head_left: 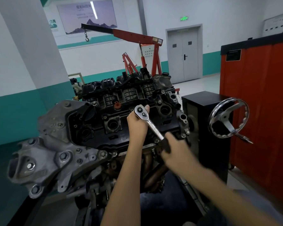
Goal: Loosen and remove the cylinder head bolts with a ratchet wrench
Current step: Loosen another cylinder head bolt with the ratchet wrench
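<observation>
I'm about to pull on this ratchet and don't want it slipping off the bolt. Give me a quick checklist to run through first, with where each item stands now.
1. Left hand steadying the head of the chrome ratchet wrench: ok.
2. Right hand gripping the wrench's black handle end: ok, though blurred.
3. Socket fully seated on a bolt in the black engine cover: cannot tell, hidden under the head.
4. Direction switch on the head set to loosen: cannot tell.
5. Handle's swing clear of the silver spoked handwheel: probably ok, it stands apart to the right.
</observation>
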`<state>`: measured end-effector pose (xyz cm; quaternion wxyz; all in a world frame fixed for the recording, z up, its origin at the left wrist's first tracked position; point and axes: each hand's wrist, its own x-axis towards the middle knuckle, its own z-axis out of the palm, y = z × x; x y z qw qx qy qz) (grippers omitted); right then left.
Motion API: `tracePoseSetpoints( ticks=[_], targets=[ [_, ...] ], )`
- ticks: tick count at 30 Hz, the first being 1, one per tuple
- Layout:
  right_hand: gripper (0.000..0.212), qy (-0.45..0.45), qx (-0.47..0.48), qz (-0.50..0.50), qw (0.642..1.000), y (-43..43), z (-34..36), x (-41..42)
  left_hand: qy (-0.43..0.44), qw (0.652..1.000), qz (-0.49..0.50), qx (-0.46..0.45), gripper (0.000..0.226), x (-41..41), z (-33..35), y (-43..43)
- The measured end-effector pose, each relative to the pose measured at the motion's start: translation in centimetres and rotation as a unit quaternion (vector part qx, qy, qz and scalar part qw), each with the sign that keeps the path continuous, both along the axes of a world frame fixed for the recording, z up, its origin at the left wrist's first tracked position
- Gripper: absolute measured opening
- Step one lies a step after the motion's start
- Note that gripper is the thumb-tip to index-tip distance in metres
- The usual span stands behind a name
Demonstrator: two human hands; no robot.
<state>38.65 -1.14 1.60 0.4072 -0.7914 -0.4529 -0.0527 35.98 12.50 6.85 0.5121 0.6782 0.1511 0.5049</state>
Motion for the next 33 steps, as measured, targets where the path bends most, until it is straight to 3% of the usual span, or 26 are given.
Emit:
tracePoseSetpoints(
  ticks=[4,6,9,12,14,16,18,21,26,28,30,33],
  targets=[
    [0.026,0.147,0.103,0.049,0.983,4.0,-2.1,-5.5,0.014,1.0,0.012,0.008,0.049,0.1,0.2,0.6],
    [0.025,0.137,0.088,0.055,0.985,3.8,-1.8,-4.7,0.033,0.999,0.004,0.012,0.051,-0.2,0.3,1.2],
    [0.026,0.052,-0.007,0.079,0.995,0.5,0.1,-0.2,0.058,0.996,-0.05,0.036,0.055,-0.3,0.3,1.8],
    [0.03,-0.051,-0.121,0.12,0.984,-2.3,4.8,5.5,0.097,0.991,-0.073,0.062,0.054,-0.2,0.6,2.2],
    [0.024,-0.195,-0.19,0.079,0.959,-2.4,7.8,8.1,0.097,0.991,-0.065,0.064,0.052,-0.3,0.6,2.4],
    [0.02,-0.279,-0.186,0.028,0.942,-1.9,8.6,8.6,0.071,0.995,-0.053,0.038,0.051,-0.2,0.4,2.1],
    [0.021,-0.235,-0.154,0.004,0.96,-1.6,6.4,7.7,0.037,0.998,-0.038,0.022,0.047,0.0,-0.1,1.5],
    [0.023,-0.018,-0.03,0.021,0.999,-0.9,0.8,3.0,0.019,0.999,-0.022,0.023,0.049,0.3,-0.2,0.4],
    [0.027,0.173,0.135,0.073,0.973,4.0,-2.4,-4.9,0.05,0.998,0.015,0.029,0.051,0.5,0.1,0.8],
    [0.027,0.177,0.132,0.08,0.972,3.9,-2.4,-4.5,0.062,0.998,0.007,0.024,0.055,0.3,0.1,1.0],
    [0.022,0.11,0.067,0.073,0.989,2.3,-1.7,-2.0,0.08,0.996,-0.018,0.036,0.058,0.1,0.2,1.6],
    [0.03,-0.004,-0.034,0.101,0.994,-1.2,1.6,3.8,0.137,0.985,-0.062,0.083,0.047,-0.2,0.9,2.2]
  ],
)
